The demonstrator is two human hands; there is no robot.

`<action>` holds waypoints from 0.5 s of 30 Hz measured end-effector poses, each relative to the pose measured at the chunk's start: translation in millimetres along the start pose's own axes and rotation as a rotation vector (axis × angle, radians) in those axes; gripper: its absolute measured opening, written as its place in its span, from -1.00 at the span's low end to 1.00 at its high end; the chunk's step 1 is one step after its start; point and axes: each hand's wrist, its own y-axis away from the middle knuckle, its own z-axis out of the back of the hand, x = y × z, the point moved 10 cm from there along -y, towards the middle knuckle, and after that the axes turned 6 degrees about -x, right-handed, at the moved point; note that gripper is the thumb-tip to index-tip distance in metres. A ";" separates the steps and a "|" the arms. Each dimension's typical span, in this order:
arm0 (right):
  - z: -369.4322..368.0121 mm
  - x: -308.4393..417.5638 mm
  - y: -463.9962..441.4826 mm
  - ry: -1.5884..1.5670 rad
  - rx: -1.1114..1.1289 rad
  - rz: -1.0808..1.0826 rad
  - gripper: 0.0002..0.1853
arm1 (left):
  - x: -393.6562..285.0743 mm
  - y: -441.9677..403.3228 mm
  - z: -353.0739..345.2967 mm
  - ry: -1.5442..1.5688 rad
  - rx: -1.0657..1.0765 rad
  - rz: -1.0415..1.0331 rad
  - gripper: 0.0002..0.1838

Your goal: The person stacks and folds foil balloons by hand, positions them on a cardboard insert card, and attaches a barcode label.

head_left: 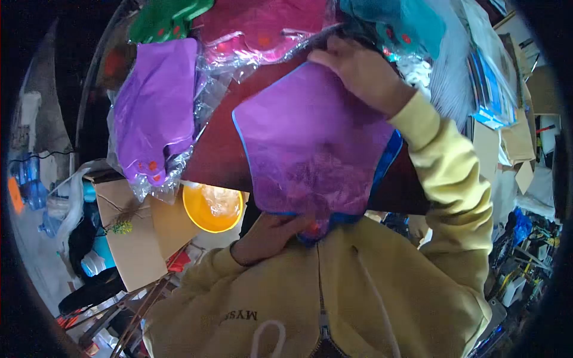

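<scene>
A flat purple piece with blue edging (310, 131) lies slightly tilted over the dark red table in front of me. Its lower part has a shiny, wrinkled look, and a darker blue strip shows along its right side. My right hand (361, 74) is at its top corner, fingers bent and closed on the edge. Near my chest, my left hand (271, 235) grips the bottom edge, its fingertips partly hidden. A narrow tab with red and blue on it (313, 230) hangs there beside the fingers.
On the table's (218, 149) left lies another purple piece in clear plastic (155, 113). Bagged green (170, 21), pink (262, 30) and teal pieces (397, 27) line the back. Below left stand a cardboard box (128, 232) and yellow bucket (212, 224). Blue-wrapped stacks (492, 89) stand right.
</scene>
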 end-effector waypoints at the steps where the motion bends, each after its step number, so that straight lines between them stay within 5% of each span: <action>1: -7.3 -5.7 0.0 -0.009 0.008 -0.008 -0.61 | -10.3 3.2 -0.6 0.167 -0.047 0.006 -0.62; 3: 6.7 -9.9 2.2 0.019 -0.283 0.050 -0.66 | -7.4 3.7 2.5 0.341 -0.096 0.029 -0.62; 6: 27.9 -9.4 4.9 -0.078 -0.290 0.017 -0.73 | 15.5 -2.4 -10.3 0.389 0.015 0.169 -0.63; 8: 35.1 -5.2 9.5 -0.123 -0.326 0.039 -0.74 | -18.7 -3.2 -22.8 0.194 0.134 -0.231 -0.60; 9: 24.7 -10.8 8.7 -0.163 -0.237 -0.018 -0.69 | -12.9 -6.0 -24.1 0.199 0.132 -0.220 -0.60; 12: 16.1 -21.7 4.3 -0.223 -0.114 -0.136 -0.64 | 14.6 -21.4 -32.9 0.296 0.162 0.030 -0.64; 14: 16.7 -26.6 6.2 -0.246 -0.075 -0.200 -0.64 | 1.3 -16.5 -53.6 0.769 0.306 0.187 -0.67; 15: 21.3 -23.7 7.4 -0.234 -0.085 -0.176 -0.65 | -3.5 -16.6 -55.2 0.769 0.306 0.186 -0.67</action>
